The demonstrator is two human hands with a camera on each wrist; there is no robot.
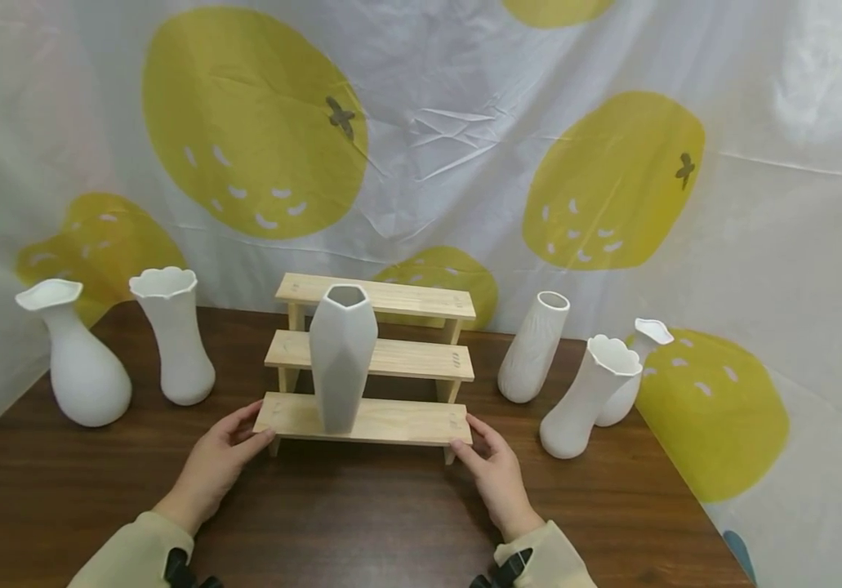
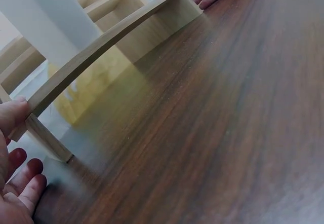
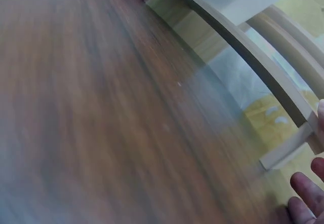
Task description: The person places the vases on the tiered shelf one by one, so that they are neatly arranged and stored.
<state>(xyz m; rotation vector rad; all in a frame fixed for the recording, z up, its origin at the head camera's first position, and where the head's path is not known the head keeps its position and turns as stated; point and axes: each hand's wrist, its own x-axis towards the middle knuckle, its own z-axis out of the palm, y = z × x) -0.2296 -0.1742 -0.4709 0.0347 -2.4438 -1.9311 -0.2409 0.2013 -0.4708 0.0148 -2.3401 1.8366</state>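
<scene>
A three-step wooden display stand [image 1: 398, 420] stands on the table, and a white faceted vase [image 1: 343, 359] is upright on its lowest step. My left hand [image 1: 218, 457] grips the left end of that lowest step, thumb at the front edge and fingers round the side. At the opposite end my right hand [image 1: 494, 474] holds the board the same way. The left wrist view has the thumb [image 2: 12, 113] against the board near a front leg [image 2: 49, 139]. In the right wrist view, fingertips [image 3: 304, 191] curl beside the other leg [image 3: 286, 148].
Left of the stand are a flared-neck vase [image 1: 90, 367] and a scalloped-rim vase [image 1: 178, 343]. To the right are a textured cylindrical vase [image 1: 531, 351], another scalloped vase [image 1: 582, 408] and a partly hidden flared one [image 1: 622, 396]. A fruit-print curtain [image 1: 450, 163] hangs behind the brown table [image 1: 332, 523].
</scene>
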